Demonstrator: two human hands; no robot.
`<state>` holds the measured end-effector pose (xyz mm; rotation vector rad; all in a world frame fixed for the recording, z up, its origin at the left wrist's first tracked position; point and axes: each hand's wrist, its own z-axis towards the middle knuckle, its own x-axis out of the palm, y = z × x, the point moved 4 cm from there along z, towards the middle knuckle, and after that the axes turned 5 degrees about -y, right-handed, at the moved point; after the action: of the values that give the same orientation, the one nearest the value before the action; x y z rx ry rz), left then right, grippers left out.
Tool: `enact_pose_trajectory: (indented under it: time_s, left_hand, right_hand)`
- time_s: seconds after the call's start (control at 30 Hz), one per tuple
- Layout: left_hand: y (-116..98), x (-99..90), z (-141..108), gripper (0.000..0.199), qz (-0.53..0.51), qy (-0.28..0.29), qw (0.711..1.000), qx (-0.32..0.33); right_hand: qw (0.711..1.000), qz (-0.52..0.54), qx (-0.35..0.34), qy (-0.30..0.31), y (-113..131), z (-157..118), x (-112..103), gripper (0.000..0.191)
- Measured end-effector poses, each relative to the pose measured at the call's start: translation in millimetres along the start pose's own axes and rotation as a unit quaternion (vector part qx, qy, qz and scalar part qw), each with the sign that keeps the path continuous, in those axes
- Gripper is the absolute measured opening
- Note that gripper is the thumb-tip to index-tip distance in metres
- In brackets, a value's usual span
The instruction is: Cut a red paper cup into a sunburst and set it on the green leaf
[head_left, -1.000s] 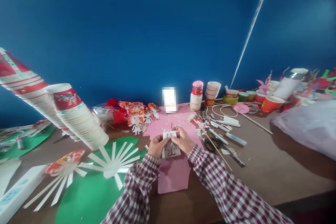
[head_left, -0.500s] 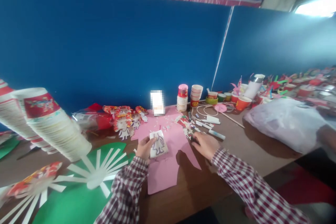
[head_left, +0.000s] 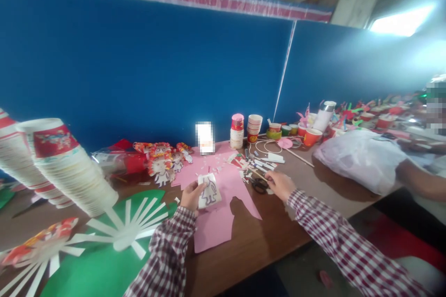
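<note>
My left hand [head_left: 191, 195] pinches a small white piece of paper [head_left: 209, 191] with a dark outline of a little figure drawn on it. The paper is over a pink sheet [head_left: 218, 232] lying on the table. To the right, my right hand [head_left: 281, 185] is low over the table with its fingers drawn together; what they hold, if anything, I cannot make out. Just left of those fingers lies a pair of scissors [head_left: 259, 186] with dark handles. White markers [head_left: 265, 165] and paper scraps lie beyond that hand.
Tall stacks of paper cups [head_left: 73, 167] lean at the left, near a green sheet [head_left: 87, 264] with white paper strips. Coloured cut-out figures [head_left: 162, 174] lie behind my left hand. A white plastic bag [head_left: 358, 160] sits at the right; another person's arm [head_left: 423, 181] is beside it.
My right hand has moved right, away from the scissors, which now show on the table. My left hand still holds the paper. The view has turned slightly right, bringing another person's arm into sight.
</note>
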<state>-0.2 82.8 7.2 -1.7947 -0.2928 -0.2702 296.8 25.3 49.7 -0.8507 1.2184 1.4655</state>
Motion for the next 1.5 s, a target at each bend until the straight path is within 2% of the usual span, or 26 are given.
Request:
enact_pose_trajectory:
  time_s: [0.17,0.33,0.5,0.67,0.9,1.0,1.07,1.17,1.27,1.37,1.43,1.5]
  left_hand:
    - [0,0.0,0,0.036,0.004,0.002,1.000,-0.004]
    - [0,-0.1,0,0.036,0.002,-0.001,1.000,0.002]
    - [1,1.2,0,0.037,-0.003,-0.001,1.000,0.008]
    - [2,1.3,-1,0.037,-0.006,-0.005,1.000,0.012]
    - [2,1.4,-1,0.036,-0.015,-0.001,1.000,0.008]
    - [0,1.9,-3,0.037,-0.019,-0.003,1.000,0.007]
    - [-1,2.4,-4,0.037,-0.022,-0.006,1.000,0.007]
    - [-1,3.0,-4,0.038,-0.025,-0.014,1.000,0.010]
    - [0,3.2,-4,0.038,-0.024,-0.021,0.999,0.012]
    - [-1,3.3,-4,0.038,-0.017,-0.023,1.000,0.011]
    - [-4,3.5,-4,0.038,-0.014,-0.021,1.000,0.011]
    - [-6,3.4,-4,0.037,-0.012,-0.021,1.000,0.011]
  right_hand:
    - [0.998,-0.054,0.023,-0.024,-9,1,-3,0.016]
    - [0.996,-0.073,-0.005,-0.045,6,-4,-7,0.010]
    - [0.995,-0.060,-0.077,0.008,30,-9,3,0.011]
    - [0.994,-0.086,-0.041,0.053,31,-6,5,0.014]
    - [0.991,-0.074,-0.054,0.100,32,-3,-6,0.019]
    - [0.986,-0.017,-0.070,0.148,29,-4,-4,0.018]
    - [0.972,0.101,-0.048,0.205,21,-4,3,0.023]
    - [0.944,0.250,0.012,0.216,3,-3,11,0.037]
    - [0.929,0.307,0.016,0.208,-6,-5,12,0.040]
    - [0.935,0.309,0.003,0.175,4,-8,3,0.041]
    - [0.935,0.312,-0.007,0.167,21,-11,-2,0.042]
    - [0.919,0.358,-0.028,0.162,45,-11,-4,0.038]
